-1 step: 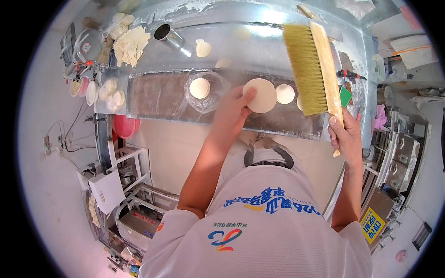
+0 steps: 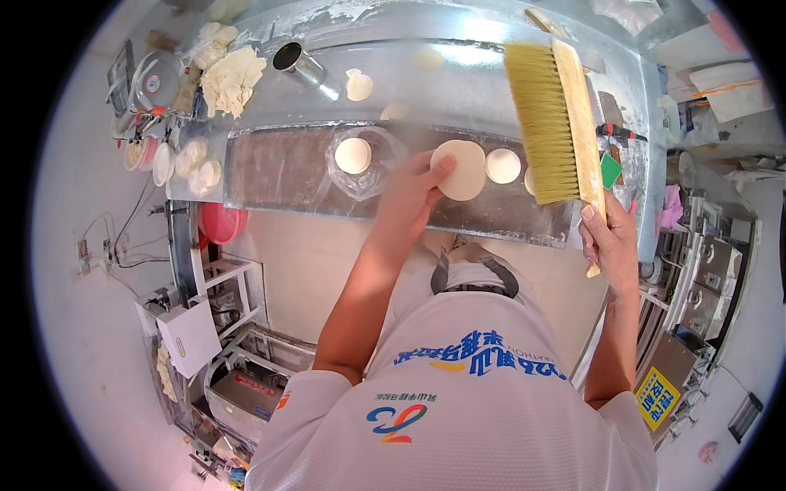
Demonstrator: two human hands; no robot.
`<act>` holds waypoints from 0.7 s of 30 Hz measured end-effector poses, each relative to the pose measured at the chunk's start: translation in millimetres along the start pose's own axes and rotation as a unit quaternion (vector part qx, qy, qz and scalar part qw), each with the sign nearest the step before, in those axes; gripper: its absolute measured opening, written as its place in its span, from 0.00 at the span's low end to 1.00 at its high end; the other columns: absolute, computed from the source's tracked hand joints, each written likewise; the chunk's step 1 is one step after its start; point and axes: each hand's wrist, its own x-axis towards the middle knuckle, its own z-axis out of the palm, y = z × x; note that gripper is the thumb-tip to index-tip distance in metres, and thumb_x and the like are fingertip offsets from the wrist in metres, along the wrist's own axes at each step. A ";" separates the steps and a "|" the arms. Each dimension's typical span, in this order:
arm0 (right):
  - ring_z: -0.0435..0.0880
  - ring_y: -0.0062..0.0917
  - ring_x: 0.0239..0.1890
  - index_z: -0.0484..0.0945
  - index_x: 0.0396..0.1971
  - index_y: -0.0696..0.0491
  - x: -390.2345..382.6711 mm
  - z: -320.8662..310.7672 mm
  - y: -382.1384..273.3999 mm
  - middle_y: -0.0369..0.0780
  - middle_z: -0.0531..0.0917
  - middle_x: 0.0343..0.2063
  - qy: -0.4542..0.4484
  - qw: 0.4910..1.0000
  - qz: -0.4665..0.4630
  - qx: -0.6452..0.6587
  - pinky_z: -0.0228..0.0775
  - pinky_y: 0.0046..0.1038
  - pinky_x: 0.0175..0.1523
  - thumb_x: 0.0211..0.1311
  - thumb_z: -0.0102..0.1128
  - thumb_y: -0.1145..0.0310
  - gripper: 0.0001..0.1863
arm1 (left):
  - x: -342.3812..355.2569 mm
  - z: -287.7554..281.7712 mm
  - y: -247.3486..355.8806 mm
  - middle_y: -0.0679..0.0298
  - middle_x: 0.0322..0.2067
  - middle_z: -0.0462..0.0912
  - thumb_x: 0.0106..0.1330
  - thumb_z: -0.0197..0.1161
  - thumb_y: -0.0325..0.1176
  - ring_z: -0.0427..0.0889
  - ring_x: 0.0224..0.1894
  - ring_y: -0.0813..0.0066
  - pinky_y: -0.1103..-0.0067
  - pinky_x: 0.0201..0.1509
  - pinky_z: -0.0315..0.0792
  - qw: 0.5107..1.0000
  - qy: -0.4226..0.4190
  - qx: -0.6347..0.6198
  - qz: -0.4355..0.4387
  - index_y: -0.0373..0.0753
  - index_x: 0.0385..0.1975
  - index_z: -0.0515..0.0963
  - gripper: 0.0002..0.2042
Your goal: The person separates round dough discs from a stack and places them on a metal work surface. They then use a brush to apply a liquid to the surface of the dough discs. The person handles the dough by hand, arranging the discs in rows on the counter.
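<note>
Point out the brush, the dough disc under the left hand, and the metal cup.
brush (image 2: 547, 123), head view, middle of the bristles
dough disc (image 2: 467, 173), head view, bare centre right of the fingertips
metal cup (image 2: 296, 62), head view, side wall near the rim

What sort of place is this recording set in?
Likely a small food workshop making flatbreads: dough discs lie on a floury metal belt, the left hand touches one, and the right hand holds a bench brush.

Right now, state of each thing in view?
left hand: fingertips on flat dough disc, disc lying on belt
right hand: shut on brush, bristles raised off belt
metal cup: tipped on its side
small dough round: lying flat, untouched
</note>
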 end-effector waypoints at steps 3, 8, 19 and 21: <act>0.64 0.09 0.13 0.80 0.56 0.55 2.4 1.3 6.4 0.29 0.70 0.18 0.014 1.000 0.016 0.019 0.56 0.18 0.18 0.79 0.63 0.55 0.19 | 1.5 -3.2 1.4 0.56 0.56 0.85 0.77 0.67 0.40 0.83 0.59 0.68 0.71 0.65 0.77 0.999 -0.005 0.033 -0.003 0.26 0.63 0.77 0.24; 0.64 0.09 0.13 0.80 0.57 0.54 1.2 -0.6 11.8 0.29 0.70 0.18 0.033 0.999 0.027 0.026 0.56 0.17 0.18 0.80 0.62 0.54 0.19 | -7.1 4.8 17.5 0.57 0.56 0.85 0.76 0.68 0.35 0.85 0.56 0.69 0.71 0.63 0.80 0.999 -0.043 -0.020 -0.013 0.28 0.63 0.77 0.21; 0.64 0.10 0.13 0.76 0.60 0.55 -8.8 -1.8 -11.1 0.29 0.70 0.17 -0.008 0.997 0.024 0.075 0.56 0.16 0.19 0.80 0.61 0.55 0.21 | 29.2 -28.8 -10.0 0.59 0.55 0.83 0.80 0.60 0.33 0.83 0.58 0.69 0.71 0.63 0.79 0.983 -0.048 -0.162 0.072 0.27 0.64 0.76 0.19; 0.64 0.10 0.13 0.77 0.58 0.56 -13.4 2.2 -17.1 0.29 0.70 0.17 -0.002 0.998 0.021 0.055 0.56 0.16 0.19 0.80 0.61 0.54 0.21 | 24.3 -10.6 9.1 0.58 0.57 0.83 0.80 0.60 0.32 0.83 0.59 0.69 0.71 0.64 0.79 0.995 -0.044 -0.062 0.069 0.27 0.64 0.75 0.19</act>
